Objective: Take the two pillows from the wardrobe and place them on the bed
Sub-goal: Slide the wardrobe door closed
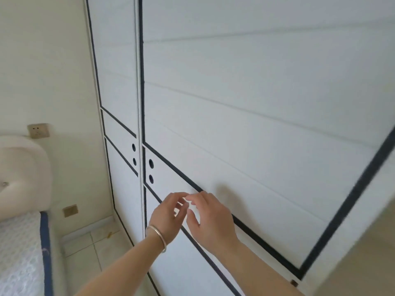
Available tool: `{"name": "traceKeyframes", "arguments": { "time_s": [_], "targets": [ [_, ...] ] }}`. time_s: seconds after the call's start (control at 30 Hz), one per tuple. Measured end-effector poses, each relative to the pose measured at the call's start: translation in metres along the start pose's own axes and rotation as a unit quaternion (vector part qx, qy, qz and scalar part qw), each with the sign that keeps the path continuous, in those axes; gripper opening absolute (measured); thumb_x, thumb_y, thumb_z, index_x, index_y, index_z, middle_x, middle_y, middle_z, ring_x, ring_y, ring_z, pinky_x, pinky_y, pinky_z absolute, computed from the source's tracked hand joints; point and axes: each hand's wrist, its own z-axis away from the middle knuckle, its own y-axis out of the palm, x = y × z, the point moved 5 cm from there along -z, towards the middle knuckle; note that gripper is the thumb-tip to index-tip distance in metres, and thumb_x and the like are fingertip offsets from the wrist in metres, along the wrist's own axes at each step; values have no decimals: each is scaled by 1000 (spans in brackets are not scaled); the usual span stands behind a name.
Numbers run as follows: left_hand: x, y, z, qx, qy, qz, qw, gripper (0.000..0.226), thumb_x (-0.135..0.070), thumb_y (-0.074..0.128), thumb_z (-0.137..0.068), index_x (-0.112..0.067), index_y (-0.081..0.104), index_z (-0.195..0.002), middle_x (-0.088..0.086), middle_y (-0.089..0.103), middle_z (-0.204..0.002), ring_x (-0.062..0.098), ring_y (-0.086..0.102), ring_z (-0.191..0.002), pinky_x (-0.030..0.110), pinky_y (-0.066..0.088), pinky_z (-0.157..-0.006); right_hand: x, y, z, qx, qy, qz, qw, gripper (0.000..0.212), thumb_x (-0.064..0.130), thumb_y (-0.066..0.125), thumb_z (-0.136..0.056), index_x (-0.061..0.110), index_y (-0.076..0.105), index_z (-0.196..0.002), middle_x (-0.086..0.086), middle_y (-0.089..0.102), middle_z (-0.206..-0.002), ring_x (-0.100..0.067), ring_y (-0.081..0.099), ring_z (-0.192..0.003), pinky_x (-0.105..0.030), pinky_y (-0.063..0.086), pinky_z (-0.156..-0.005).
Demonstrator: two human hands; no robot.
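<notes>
A white wardrobe (245, 107) with dark blue trim lines fills most of the view, its doors closed, so no pillows show. Each door has a pair of round finger holes (151, 170) near the seam. My left hand (168, 216), with a silver bangle on the wrist, and my right hand (210, 218) are raised side by side in front of the right door, just below the finger holes. Both have fingers spread and hold nothing. The bed (19, 248) with a white patterned mattress and blue edge lies at the lower left.
A cream padded headboard (23, 174) stands at the left wall below a wall socket (38, 130); a second socket plate (70, 210) sits lower. A narrow strip of tiled floor (89, 248) runs between bed and wardrobe.
</notes>
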Motion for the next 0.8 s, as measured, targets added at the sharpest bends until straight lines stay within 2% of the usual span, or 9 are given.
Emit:
{"name": "traceKeyframes", "arguments": {
  "time_s": [0.03,0.07,0.17,0.33,0.43,0.5,0.6,0.7,0.8],
  "targets": [
    [-9,8,4,1,23,-6,1000,22,-46,46,-87,-47,52,-108,-20,57,-106,-3,57,-94,26,50,-80,-3,-13,6,0,-9,24,1000,22,24,48,-78,24,53,-99,8,63,-80,-12,60,-71,-20,44,-51],
    [-18,16,7,-5,55,-17,998,38,-55,41,-86,-40,53,-118,-15,55,-114,-2,55,-100,27,50,-84,-7,-25,12,-2,-16,49,999,22,23,49,-77,22,56,-98,7,62,-78,-14,59,-69,-22,44,-51],
    [-52,30,3,-44,158,-42,986,63,-68,32,-89,-28,41,-137,4,49,-132,14,43,-119,32,43,-95,-23,-58,22,-13,-26,130,991,18,17,49,-79,15,63,-89,2,61,-75,-20,56,-69,-32,49,-60],
    [-113,46,-3,-74,301,-52,949,62,-60,32,-94,-22,31,-143,15,34,-147,27,34,-133,37,32,-109,-24,-102,41,-53,-70,268,959,18,14,47,-79,15,65,-84,-1,67,-89,-23,58,-88,-32,43,-82],
    [-138,44,-5,-84,372,-40,924,61,-58,29,-95,-17,35,-141,13,27,-149,29,32,-135,43,31,-109,-9,-127,41,-131,-95,312,936,25,11,45,-82,15,69,-87,-2,69,-97,-21,52,-102,-32,38,-87],
    [-159,42,-9,-87,405,-38,909,60,-57,29,-96,-18,34,-140,12,26,-149,31,31,-136,51,34,-107,2,-155,34,-202,-98,331,917,24,11,51,-81,17,70,-95,-2,70,-105,-20,49,-110,-33,37,-93],
    [-195,41,-8,-82,446,-50,890,59,-58,30,-95,-25,27,-143,11,25,-151,30,26,-141,57,29,-110,13,-203,21,-300,-93,343,885,29,12,41,-91,22,60,-110,0,55,-125,-20,43,-119,-36,34,-100],
    [-234,37,-8,-90,471,-70,875,54,-55,28,-97,-31,23,-145,8,22,-154,23,16,-147,49,16,-117,11,-244,11,-369,-32,351,860,37,13,26,-96,27,47,-123,-1,35,-136,-23,34,-127,-38,30,-104],
    [-263,41,-2,-90,487,-112,862,50,-46,23,-101,-35,15,-149,6,18,-156,22,8,-149,49,10,-118,-5,-262,6,-344,37,336,876,57,5,49,-86,25,32,-136,-7,21,-144,-28,28,-132,-39,26,-106]
  ]
}}
